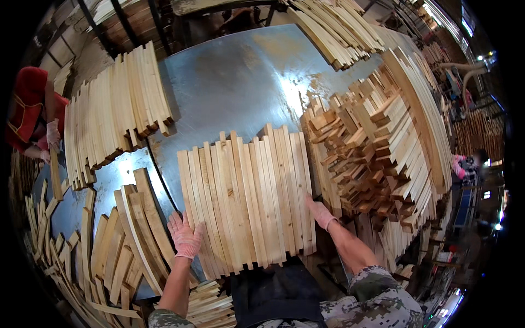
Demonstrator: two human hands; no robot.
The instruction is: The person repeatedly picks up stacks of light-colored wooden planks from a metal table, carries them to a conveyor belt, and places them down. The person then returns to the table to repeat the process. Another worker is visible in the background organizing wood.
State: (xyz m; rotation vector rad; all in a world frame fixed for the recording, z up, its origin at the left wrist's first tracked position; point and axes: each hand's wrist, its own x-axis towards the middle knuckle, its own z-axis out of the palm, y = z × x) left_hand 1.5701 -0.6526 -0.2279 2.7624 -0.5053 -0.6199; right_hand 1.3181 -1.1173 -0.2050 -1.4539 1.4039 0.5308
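A row of pale wooden slats (249, 197), standing side by side with uneven ends, lies in front of me at the near side of the metal table. My left hand (186, 236), in a pinkish glove, is at the row's left side with its fingers spread and its thumb toward the slats. Against the right side rests my right hand (320, 212), gloved too; its fingers are stretched along the outermost slat and partly hidden. Neither hand is wrapped around a slat.
The metal table (229, 65) carries another slat row (117, 106) at the left and a bundle (339, 30) at the far right. A tall slat stack (404, 147) stands right. Loose curved pieces (128, 235) lie left. A person in red (33, 104) holds a slat at far left.
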